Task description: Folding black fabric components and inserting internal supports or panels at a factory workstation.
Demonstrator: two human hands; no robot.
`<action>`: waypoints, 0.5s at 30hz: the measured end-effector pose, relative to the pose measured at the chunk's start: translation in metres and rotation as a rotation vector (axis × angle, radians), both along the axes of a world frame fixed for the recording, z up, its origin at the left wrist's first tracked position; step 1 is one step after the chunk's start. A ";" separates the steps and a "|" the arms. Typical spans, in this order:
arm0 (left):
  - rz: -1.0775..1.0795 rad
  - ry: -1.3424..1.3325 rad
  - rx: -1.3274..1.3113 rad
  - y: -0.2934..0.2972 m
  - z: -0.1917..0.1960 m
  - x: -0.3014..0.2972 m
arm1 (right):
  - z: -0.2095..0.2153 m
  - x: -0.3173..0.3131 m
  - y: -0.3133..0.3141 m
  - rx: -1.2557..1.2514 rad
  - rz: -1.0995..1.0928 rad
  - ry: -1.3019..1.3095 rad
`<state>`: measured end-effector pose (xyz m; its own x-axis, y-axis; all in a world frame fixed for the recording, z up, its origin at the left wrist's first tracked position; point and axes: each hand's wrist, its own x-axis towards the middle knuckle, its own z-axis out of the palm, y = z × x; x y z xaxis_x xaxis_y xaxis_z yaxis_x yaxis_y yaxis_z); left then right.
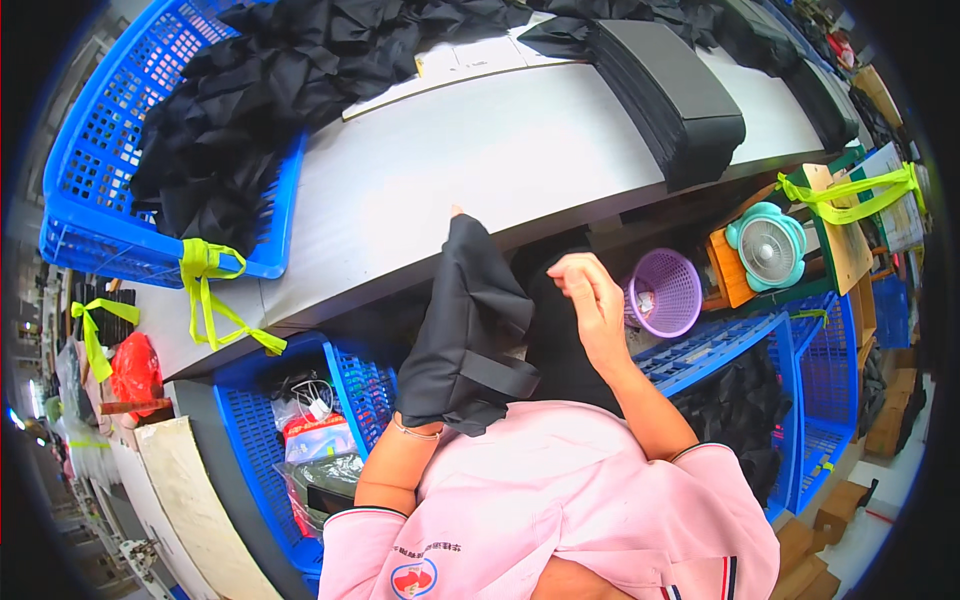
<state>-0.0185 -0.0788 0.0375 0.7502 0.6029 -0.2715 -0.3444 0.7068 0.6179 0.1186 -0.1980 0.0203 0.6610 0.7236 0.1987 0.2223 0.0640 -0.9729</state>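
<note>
A black fabric piece, shaped like a tube or pouch, is pulled over my left hand and wrist. Only a fingertip of my left hand pokes out at its far end, by the table edge; the other fingers are hidden inside. A folded black band crosses the fabric near its lower end. To the right, apart from the fabric, my right hand is raised over my lap. Its fingers are bent and pressed together; whether anything small is between them cannot be made out.
A light grey table stretches ahead. At its left, a blue basket overflows with black fabric pieces. A neat black stack sits at the right. Below are a purple bin, a teal fan and more blue baskets.
</note>
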 end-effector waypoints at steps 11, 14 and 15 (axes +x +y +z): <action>-0.431 0.390 1.208 0.018 0.006 -0.024 | 0.048 0.003 0.000 0.143 0.537 0.716; -0.360 0.209 0.804 0.004 0.001 -0.012 | 0.066 0.015 0.016 0.085 0.414 0.525; -0.342 0.142 0.669 -0.001 -0.001 -0.006 | 0.068 0.030 0.025 -0.056 0.328 0.434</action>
<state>-0.0242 -0.0802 0.0362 0.9098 0.4134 -0.0378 -0.0593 0.2195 0.9738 0.1491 -0.1731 0.0885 0.4113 0.9074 -0.0866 -0.2232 0.0082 -0.9747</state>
